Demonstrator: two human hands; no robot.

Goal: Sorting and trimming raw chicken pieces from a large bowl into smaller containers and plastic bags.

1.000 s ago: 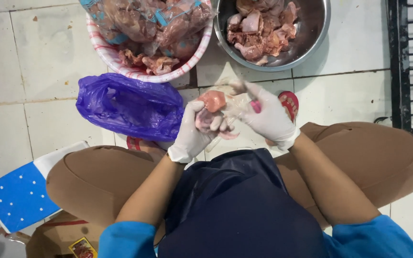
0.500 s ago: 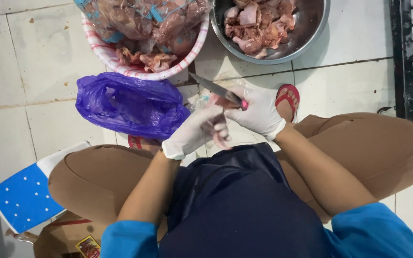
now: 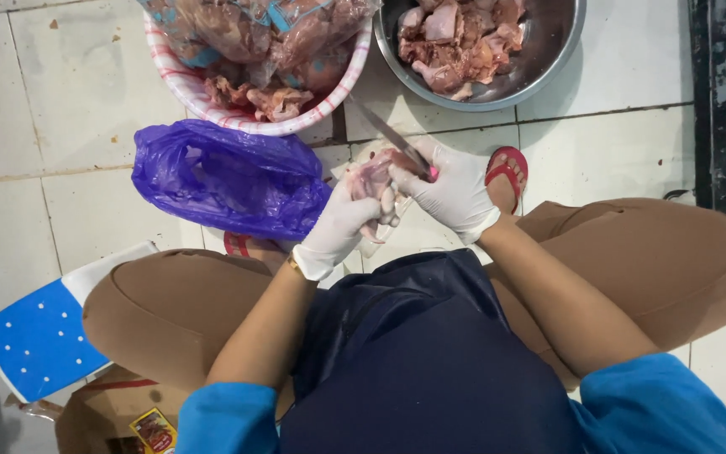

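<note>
- my left hand (image 3: 342,220) pinches the meat piece (image 3: 373,175) over the floor tiles, just left of my right hand (image 3: 455,192)
- right hand's grip is wrapped around the knife (image 3: 390,134), blade slanting up-left across the meat

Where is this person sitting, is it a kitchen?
Probably a home kitchen floor or wash area used for preparing meat. The person squats on a white tiled floor, with a metal bowl of raw meat pieces and a knife in the right hand.
</note>
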